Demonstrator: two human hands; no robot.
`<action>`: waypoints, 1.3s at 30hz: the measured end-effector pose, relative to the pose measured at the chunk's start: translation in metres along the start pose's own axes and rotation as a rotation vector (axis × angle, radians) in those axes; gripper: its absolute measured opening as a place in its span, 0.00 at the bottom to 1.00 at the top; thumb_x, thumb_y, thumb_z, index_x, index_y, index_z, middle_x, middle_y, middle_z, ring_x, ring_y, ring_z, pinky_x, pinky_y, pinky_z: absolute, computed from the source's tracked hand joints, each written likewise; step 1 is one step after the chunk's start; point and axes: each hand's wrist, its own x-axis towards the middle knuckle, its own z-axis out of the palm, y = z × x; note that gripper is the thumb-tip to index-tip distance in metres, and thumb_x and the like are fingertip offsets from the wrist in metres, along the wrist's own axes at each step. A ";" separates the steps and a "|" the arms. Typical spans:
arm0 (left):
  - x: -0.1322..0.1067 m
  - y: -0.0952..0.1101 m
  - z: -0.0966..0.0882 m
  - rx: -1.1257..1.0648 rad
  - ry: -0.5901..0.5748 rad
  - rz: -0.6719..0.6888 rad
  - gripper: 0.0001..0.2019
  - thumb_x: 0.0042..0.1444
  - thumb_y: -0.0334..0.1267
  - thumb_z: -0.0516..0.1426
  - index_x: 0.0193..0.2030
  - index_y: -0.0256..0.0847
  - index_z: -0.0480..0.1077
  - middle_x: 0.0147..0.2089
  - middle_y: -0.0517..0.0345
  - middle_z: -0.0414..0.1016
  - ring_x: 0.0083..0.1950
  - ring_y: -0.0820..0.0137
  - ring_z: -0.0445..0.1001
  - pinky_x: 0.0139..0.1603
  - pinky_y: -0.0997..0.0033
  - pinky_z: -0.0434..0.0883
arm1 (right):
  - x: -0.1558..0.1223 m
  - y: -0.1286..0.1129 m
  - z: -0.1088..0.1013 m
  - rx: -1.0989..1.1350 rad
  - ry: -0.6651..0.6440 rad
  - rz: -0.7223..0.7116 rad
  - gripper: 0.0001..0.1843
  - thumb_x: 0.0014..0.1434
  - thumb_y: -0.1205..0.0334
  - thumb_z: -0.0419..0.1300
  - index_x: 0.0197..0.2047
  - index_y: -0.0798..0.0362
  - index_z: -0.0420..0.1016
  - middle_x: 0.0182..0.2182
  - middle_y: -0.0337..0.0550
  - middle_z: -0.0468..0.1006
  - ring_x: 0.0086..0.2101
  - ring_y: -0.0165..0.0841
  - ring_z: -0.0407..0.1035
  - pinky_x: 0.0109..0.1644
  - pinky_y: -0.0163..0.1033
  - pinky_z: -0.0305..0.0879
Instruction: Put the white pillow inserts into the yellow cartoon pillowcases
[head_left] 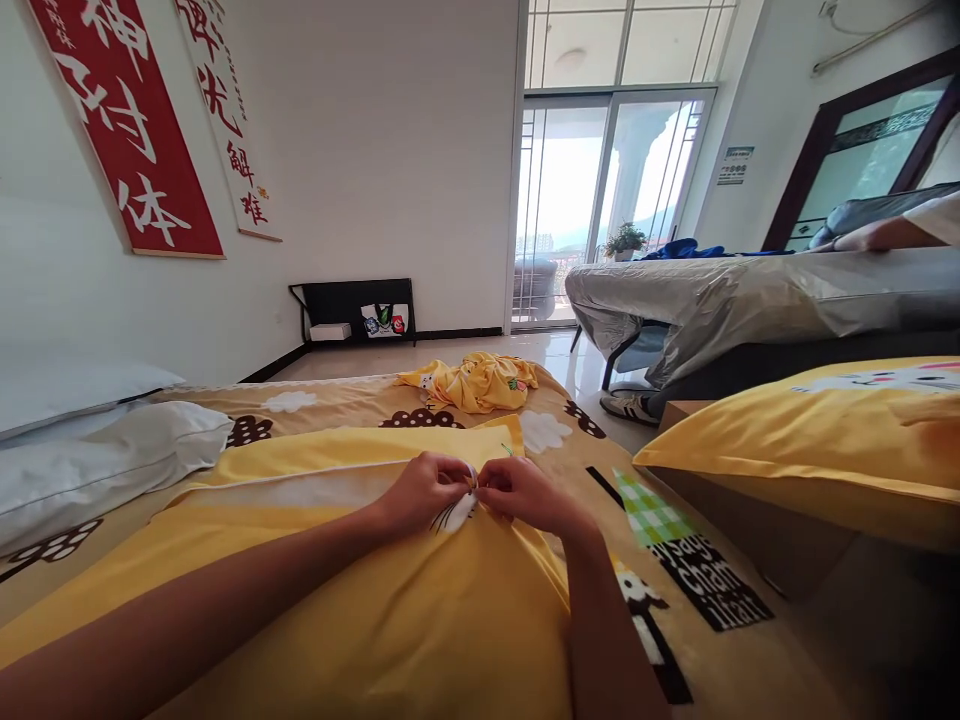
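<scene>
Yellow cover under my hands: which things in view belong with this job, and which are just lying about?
Job in hand: yellow cover; left hand and right hand, pinching it; white material showing in its opening.

Apparently lying about: crumpled yellow cloth; white pillow; yellow pillow at right; potted plant.

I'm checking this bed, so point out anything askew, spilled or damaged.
A yellow cloth lies crumpled on the flatter bedspread, so it looks tossed aside. The yellow cover gapes open beside the left hand, baring white. No spill or damage shows.
</scene>
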 end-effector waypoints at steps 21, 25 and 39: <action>-0.002 -0.004 0.003 0.040 -0.080 -0.035 0.11 0.47 0.42 0.57 0.30 0.35 0.71 0.28 0.60 0.69 0.31 0.72 0.64 0.33 0.74 0.61 | 0.007 0.011 -0.005 0.302 -0.064 -0.004 0.13 0.41 0.56 0.67 0.24 0.56 0.71 0.13 0.32 0.68 0.15 0.24 0.61 0.18 0.29 0.53; 0.001 -0.004 0.004 -0.104 -0.056 -0.181 0.08 0.41 0.38 0.57 0.29 0.36 0.71 0.26 0.63 0.67 0.29 0.74 0.62 0.32 0.74 0.59 | 0.006 0.010 -0.005 0.306 -0.068 0.020 0.13 0.41 0.56 0.67 0.25 0.55 0.71 0.13 0.32 0.68 0.14 0.24 0.61 0.18 0.29 0.55; 0.004 -0.008 0.000 -0.228 -0.084 -0.232 0.12 0.42 0.40 0.61 0.32 0.35 0.75 0.27 0.62 0.71 0.29 0.75 0.62 0.31 0.76 0.59 | 0.003 0.007 -0.007 0.290 -0.075 0.048 0.12 0.43 0.56 0.65 0.25 0.55 0.70 0.14 0.34 0.71 0.16 0.26 0.64 0.21 0.31 0.59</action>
